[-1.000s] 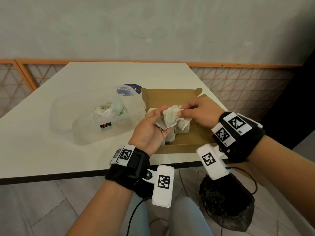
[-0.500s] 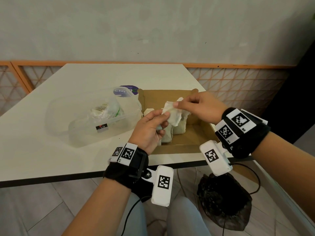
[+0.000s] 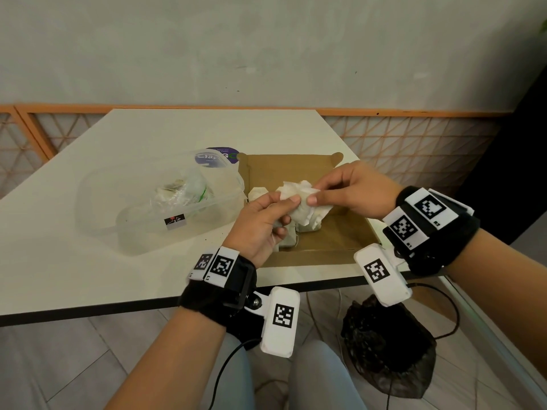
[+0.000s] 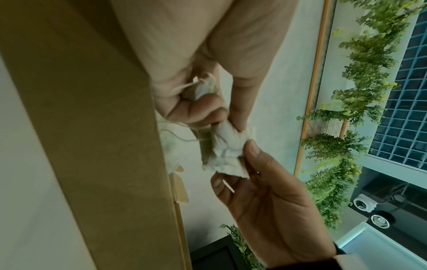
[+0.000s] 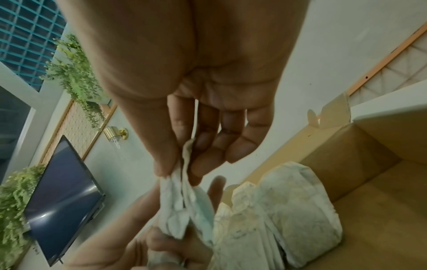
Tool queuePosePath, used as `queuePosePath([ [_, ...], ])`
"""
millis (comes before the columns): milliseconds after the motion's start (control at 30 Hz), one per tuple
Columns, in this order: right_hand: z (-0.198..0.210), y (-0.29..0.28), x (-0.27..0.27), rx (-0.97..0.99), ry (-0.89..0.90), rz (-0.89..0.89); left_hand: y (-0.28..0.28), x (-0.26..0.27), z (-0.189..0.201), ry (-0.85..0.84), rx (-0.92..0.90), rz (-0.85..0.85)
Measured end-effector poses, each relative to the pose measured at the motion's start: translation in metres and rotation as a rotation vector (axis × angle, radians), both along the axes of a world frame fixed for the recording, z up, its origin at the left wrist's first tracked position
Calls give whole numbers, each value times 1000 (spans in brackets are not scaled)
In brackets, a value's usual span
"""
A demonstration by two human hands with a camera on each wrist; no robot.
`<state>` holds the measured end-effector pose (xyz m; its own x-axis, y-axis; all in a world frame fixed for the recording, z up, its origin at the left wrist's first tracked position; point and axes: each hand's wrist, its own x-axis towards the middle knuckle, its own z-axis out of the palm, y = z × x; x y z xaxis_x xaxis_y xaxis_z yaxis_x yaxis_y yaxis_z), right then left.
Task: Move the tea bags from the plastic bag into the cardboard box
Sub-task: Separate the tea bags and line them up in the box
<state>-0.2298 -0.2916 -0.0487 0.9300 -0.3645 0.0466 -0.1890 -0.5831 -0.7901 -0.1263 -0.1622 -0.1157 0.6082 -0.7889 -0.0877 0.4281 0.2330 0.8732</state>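
Over cardboard box (image 3: 331, 232), both hands pinch crumpled (off-white) tea bag (image 3: 299, 196).

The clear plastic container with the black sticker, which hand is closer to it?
Left. The left hand sits just right of the clear plastic container, pinching a white tea bag; the right hand pinches it from farther right, over the brown cardboard box.

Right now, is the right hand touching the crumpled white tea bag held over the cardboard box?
Touching. The right wrist view shows the right hand pinching the crumpled white tea bag's top edge.
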Motion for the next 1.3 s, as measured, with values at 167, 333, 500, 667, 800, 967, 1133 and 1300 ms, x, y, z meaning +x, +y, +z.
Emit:
queuePosePath([
  [167,-3,1,3,7,-3,-4,0,-2,-1,-61,18,24],
  [333,-7,3,9,29,-41,-79,-2,-5,-5,-172,54,96],
  [500,-13,-3,13,90,-55,-146,-2,-7,-2,-142,47,145],
  [667,-15,-3,14,465,-14,-162,-4,-7,-5,-191,88,142],
  [800,-12,-4,12,572,-13,-181,-5,-6,-7,-193,94,143],
  [967,-10,-6,12,738,25,-184,-5,-5,-9,-219,133,141],
  [1133,2,-13,8,941,-13,-189,-6,-4,-10,-216,159,142],
  [1300,12,-32,5,938,-201,-477,-5,-3,-10,-157,118,138],
])
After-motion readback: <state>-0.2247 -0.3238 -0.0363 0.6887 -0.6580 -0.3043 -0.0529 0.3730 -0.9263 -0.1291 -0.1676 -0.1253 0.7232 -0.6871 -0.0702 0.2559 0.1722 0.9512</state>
